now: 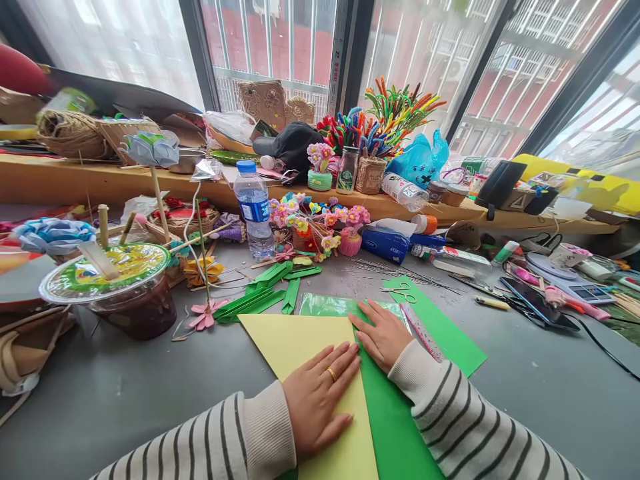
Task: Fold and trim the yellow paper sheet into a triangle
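Grip, left: one left hand (325, 400), open, palm down, fingers extended, a ring on one finger; pressed flat on yellow paper (295, 340), fingertips at its slanting right edge. Grip, right: one right hand (383, 333), open, fingers spread, holding nothing; laid on green paper (400, 440), index finger near the same edge.

Yellow paper: front middle of a grey table (200, 393), beside the exposed green paper; whether the two are one folded sheet, cannot tell.

Beyond the right hand: one clear plastic packet (325, 305); one pink patterned strip (423, 333); one second green sheet (455, 330), with scissors (400, 291) lying on its far end.

Left of the packet: several folded green strips (270, 280); one pink flower (205, 315) on a stem.

Further left: one lidded plastic cup (137, 317), dark contents, tilted.

Behind the strips: one water bottle (256, 223), blue cap, upright.

Far right: one phone (540, 303); one scale (593, 293).
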### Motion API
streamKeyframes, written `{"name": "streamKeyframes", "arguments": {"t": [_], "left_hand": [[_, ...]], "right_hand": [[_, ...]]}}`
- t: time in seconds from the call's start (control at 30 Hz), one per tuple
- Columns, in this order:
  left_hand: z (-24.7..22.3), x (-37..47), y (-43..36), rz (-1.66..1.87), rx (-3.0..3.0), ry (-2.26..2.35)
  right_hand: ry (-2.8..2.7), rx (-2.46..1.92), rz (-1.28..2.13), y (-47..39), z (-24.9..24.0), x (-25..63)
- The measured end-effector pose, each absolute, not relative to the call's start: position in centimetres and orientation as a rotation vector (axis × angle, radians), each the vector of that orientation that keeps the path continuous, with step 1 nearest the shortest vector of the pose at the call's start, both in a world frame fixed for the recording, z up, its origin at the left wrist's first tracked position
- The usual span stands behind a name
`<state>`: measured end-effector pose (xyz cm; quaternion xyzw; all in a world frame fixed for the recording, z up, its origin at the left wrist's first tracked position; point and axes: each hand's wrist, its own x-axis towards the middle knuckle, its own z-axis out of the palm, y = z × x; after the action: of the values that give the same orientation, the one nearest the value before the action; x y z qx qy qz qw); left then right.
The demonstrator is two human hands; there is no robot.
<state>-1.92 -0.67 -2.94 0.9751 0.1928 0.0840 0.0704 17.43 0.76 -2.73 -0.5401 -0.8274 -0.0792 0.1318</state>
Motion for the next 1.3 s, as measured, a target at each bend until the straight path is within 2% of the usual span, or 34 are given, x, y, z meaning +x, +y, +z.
{"name": "streamKeyframes", "arguments": {"t": [0.3, 0.63, 1.3], "left_hand": [[-1.9, -1.0, 1.8, 0.396, 2.877, 0.703], [-4.2, 0.2, 2.8, 0.387, 2.992, 0.852], [-2.9, 0.3, 2.5, 0.293, 2.977, 0.968]], "right_hand": [[-2.272, -1.289, -0.221, -0.4, -2.4, 18.1], [-2.297, -1.131, -0.320, -0.8, -3.4, 17.4], [-2.372, -1.018, -0.462, -4.1, -2.4, 16.3]]}}
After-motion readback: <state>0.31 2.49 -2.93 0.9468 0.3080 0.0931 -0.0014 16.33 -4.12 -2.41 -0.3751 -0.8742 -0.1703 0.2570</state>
